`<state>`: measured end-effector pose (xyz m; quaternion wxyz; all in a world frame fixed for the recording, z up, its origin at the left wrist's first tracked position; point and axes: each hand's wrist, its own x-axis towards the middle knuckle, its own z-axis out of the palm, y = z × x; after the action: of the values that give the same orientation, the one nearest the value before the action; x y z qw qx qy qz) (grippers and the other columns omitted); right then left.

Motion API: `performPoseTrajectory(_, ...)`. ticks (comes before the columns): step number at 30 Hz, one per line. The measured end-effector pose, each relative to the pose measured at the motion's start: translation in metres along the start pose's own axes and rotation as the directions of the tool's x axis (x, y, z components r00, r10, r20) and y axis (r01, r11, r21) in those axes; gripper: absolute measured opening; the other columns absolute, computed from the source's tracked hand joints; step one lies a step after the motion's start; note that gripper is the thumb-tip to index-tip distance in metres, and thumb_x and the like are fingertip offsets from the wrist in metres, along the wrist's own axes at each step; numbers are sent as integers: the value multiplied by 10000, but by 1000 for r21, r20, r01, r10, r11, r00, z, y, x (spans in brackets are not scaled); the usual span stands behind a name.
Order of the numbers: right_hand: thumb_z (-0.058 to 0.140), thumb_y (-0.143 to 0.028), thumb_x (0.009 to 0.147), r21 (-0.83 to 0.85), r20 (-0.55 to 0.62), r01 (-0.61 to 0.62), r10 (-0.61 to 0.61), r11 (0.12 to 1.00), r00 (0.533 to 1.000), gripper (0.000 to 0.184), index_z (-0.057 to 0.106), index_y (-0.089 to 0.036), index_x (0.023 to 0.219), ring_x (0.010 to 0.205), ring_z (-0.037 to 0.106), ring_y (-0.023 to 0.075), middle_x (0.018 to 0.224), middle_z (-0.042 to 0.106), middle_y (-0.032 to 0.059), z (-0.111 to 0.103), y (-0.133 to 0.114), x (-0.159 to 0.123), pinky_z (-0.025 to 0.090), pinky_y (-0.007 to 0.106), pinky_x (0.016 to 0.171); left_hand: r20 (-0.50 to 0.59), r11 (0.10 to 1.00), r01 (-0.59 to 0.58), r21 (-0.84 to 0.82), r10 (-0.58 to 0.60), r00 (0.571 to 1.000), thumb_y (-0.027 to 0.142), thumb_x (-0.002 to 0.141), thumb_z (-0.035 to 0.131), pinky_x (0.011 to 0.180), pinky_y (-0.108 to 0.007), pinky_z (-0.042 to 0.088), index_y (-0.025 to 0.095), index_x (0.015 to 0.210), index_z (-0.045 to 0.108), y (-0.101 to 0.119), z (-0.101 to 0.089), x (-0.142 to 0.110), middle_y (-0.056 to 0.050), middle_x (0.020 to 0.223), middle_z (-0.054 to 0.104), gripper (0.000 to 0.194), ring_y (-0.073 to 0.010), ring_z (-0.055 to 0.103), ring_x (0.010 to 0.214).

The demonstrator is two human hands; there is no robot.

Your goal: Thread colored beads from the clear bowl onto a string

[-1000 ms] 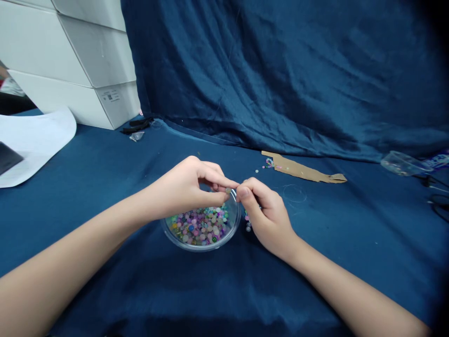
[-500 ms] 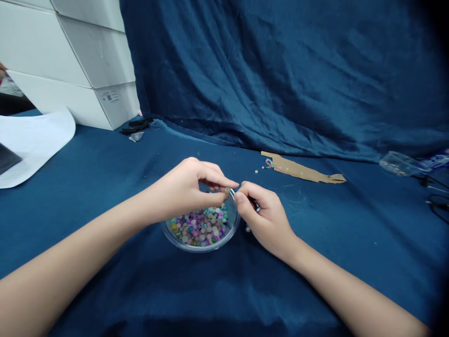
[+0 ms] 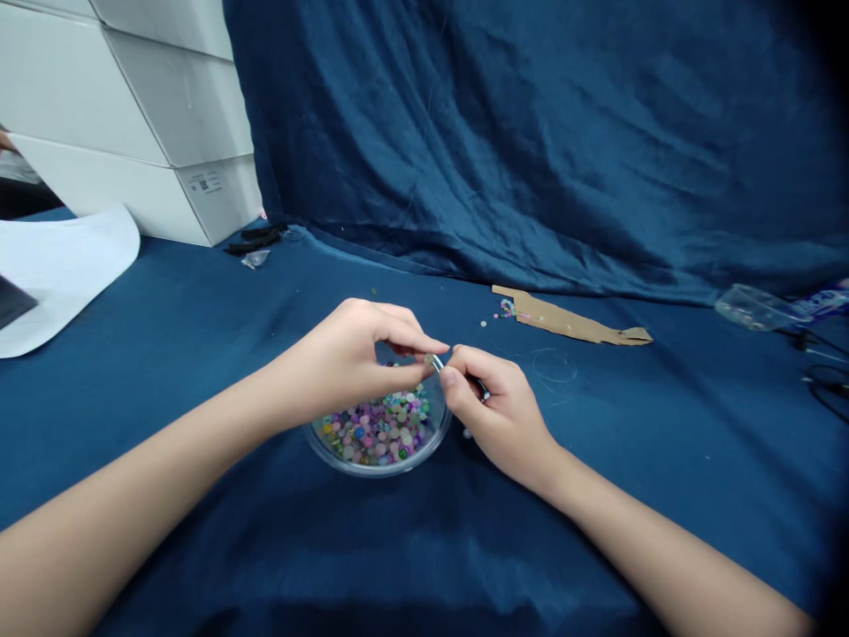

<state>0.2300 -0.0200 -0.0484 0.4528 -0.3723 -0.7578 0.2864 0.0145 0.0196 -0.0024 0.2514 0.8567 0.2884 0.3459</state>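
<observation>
Over the back right rim of a round clear plastic bowl [image 3: 371, 471], my two hands meet at the fingertips. My left hand [image 3: 364, 349] pinches a small greenish bead [image 3: 430, 361] between thumb and fingers. Facing it, my right hand [image 3: 494, 398] is closed, its thumb pressed to the index finger beside that bead. Beads show among its curled fingers, and a pale bead [image 3: 468, 433] sits just below, seemingly on one string; the thread itself is too thin to see. Loose beads [image 3: 381, 429] in many colours lie in the bowl, partly hidden by my left hand.
A torn cardboard strip [image 3: 577, 323] lies behind, with a small cluster of beads [image 3: 508, 308] at its left end. Loops of clear thread [image 3: 554, 364] rest nearby. White boxes [image 3: 152, 133] stand back left, a clear container [image 3: 756, 308] far right. A blue curtain hangs behind.
My hands barely move; the fingertips shift slightly around the greenish bead, and a bright, shiny edge now shows between them. The view has drifted very slightly.
</observation>
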Motion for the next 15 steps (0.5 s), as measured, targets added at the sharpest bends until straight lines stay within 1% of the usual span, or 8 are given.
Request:
performPoseTrajectory(3, 573, -239, 1048, -5, -1, 5, -5, 1000, 1000, 368, 447, -220, 702, 617, 355, 121, 670, 392, -56, 0, 0, 1, 298, 291, 593, -9, 1000, 1, 12, -1, 1000, 139, 865, 791, 765, -213, 564, 191, 1056, 896, 0, 1, -1, 5, 872, 816, 224, -117, 757, 813)
performPoseTrajectory(8, 560, -262, 1072, -9, -6, 2, -2, 1000, 1000, 362, 453, -224, 728, 633, 369, 130, 687, 402, -50, 0, 2, 0, 306, 299, 605, -30, 999, 41, 0, -41, 999, 129, 829, 794, 749, -200, 563, 195, 1030, 885, 3, 1, -1, 21, 839, 803, 230, -111, 740, 779)
performPoseTrajectory(12, 527, -329, 1120, 19, -11, 13, -12, 1000, 1000, 377, 474, -230, 760, 631, 401, 138, 693, 427, -45, -1, 2, -1, 331, 309, 614, -12, 990, 127, -57, -128, 992, 163, 823, 800, 755, -210, 588, 185, 960, 847, 4, 0, 1, 21, 831, 815, 146, -133, 758, 786)
performPoseTrajectory(15, 506, -336, 1139, 33, -22, 47, -47, 998, 999, 361, 505, -231, 793, 633, 424, 140, 710, 453, -39, -1, 1, -2, 349, 309, 621, -5, 987, 139, -82, -139, 990, 210, 826, 814, 752, -224, 602, 187, 918, 835, 3, 0, 1, 8, 844, 829, 97, -152, 767, 802)
